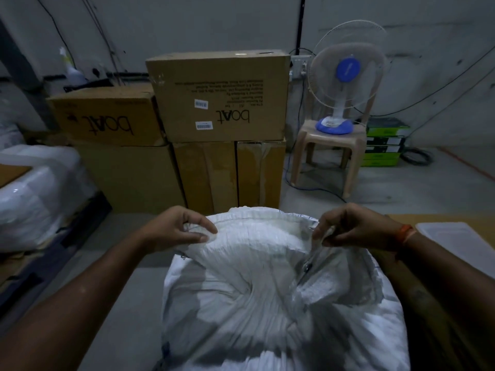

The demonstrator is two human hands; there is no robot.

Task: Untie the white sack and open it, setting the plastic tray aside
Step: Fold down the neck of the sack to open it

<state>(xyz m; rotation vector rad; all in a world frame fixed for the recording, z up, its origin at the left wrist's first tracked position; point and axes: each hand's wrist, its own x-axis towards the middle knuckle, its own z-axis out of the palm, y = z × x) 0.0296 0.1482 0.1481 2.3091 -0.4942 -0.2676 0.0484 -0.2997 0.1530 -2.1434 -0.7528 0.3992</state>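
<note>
From my head view the white sack (267, 285) stands full right below me, my left hand (178, 227) pinching its folded top hem and my right hand (351, 227) closed on the hem's other end. The woven cloth looks soft, crinkly and a bit slick, the load heavy, so I judge the hem the best grip. The plastic tray (455, 238) lies beside my right wrist.

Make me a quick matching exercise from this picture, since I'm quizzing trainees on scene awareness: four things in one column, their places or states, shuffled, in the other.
Things:
1. table fan
2. plastic tray
3. left hand
4. top boat carton

Places or states:
A. pinching the white sack's rim
B. standing on a plastic chair
C. printed text upside down
D. lying flat at the right, beside the right hand's wrist

Pairs: 1-B, 2-D, 3-A, 4-C
</note>
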